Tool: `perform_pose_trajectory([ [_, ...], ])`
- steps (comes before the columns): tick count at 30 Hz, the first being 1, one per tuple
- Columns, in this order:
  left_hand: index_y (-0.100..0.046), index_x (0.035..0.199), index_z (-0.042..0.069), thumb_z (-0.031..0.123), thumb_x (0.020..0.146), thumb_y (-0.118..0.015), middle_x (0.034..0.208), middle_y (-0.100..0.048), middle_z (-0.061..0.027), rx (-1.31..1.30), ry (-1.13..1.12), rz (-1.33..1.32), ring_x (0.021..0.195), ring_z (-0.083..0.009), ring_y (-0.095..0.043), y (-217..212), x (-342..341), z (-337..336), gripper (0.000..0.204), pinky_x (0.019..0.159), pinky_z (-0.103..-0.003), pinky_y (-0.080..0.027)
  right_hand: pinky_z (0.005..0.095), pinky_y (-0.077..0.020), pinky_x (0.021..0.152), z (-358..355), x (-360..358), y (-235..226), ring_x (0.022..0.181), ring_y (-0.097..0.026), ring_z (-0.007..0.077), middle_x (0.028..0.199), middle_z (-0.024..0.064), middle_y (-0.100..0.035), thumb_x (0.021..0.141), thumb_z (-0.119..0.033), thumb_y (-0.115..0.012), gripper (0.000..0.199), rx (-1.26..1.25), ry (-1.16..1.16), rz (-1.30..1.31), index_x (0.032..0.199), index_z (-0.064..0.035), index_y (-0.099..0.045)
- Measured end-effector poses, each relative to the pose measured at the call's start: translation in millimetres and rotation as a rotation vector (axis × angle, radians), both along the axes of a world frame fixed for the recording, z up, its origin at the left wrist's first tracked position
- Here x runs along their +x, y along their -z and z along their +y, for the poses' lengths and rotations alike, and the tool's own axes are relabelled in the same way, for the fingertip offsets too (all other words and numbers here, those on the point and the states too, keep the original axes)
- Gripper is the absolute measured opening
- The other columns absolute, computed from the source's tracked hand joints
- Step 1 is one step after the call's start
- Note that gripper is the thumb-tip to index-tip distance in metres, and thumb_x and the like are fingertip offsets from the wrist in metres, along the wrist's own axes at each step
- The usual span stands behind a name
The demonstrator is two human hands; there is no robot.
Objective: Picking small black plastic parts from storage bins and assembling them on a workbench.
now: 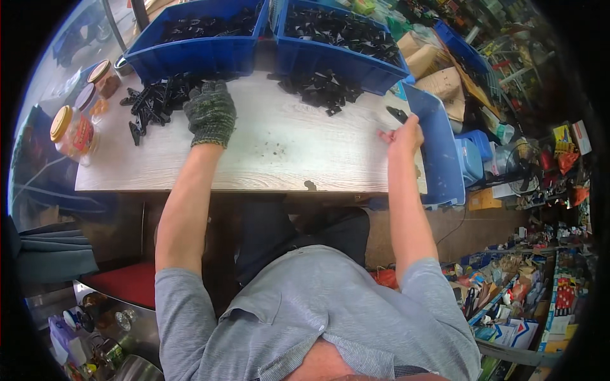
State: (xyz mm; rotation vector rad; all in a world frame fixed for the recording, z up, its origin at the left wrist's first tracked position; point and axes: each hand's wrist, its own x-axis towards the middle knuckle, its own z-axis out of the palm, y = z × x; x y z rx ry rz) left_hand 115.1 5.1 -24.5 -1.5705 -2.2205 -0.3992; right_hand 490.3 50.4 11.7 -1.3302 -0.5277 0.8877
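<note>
My left hand (211, 114) wears a dark green knit glove and rests at the right edge of a heap of black plastic clips (155, 101). Its fingers curl downward, and whatever they hold is hidden beneath the glove. Over at the table's right side, my bare right hand (405, 134) grips a single black clip (397, 114), pinched so that it points up and to the left. A second loose pile of black clips (321, 90) lies between the hands, farther back on the pale wooden table (305, 149).
Two blue bins, one at left (197, 57) and one at right (337, 60), full of black clips, stand along the back. A lighter blue tub (441, 152) adjoins the table's right edge. Lidded jars, the nearest a clear one (79, 136), stand at left. Crowded shelves (508, 298) fill the right.
</note>
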Motion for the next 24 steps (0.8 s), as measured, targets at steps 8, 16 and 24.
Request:
perform_pose_trajectory([
  [8,-0.067,0.117,0.017,0.024,0.090,-0.055,0.115,-0.068,-0.0096,-0.046,0.315,-0.066,0.113,-0.0332,-0.060,7,4,1,0.031,0.094,-0.049,-0.047,0.0379,-0.0561,0.050,0,-17,22,0.043,-0.043,0.0156,0.063,0.0054,-0.048,0.085,-0.020,-0.072,0.030,-0.079,-0.416,-0.188,0.107,-0.0025,-0.062],
  [16,-0.070,0.114,0.014,0.025,0.090,-0.057,0.115,-0.068,-0.0114,-0.167,0.254,-0.142,0.111,-0.0315,-0.061,-14,15,-7,0.030,0.096,-0.047,-0.047,0.0328,-0.0515,0.043,7,-56,11,0.049,-0.057,0.0170,0.075,0.0073,-0.065,0.078,-0.022,-0.075,0.017,-0.175,-0.676,-0.826,0.087,-0.0080,-0.072],
  [24,-0.071,0.109,0.010,0.030,0.090,-0.064,0.107,-0.071,-0.0125,0.409,0.412,-0.304,0.104,-0.0335,-0.064,10,28,-12,0.029,0.092,-0.046,-0.049,0.0315,-0.0486,0.040,12,-59,17,0.055,-0.056,0.0142,0.076,0.0053,-0.063,0.078,-0.026,-0.076,0.022,-0.137,-0.776,-1.017,0.090,-0.0077,-0.074],
])
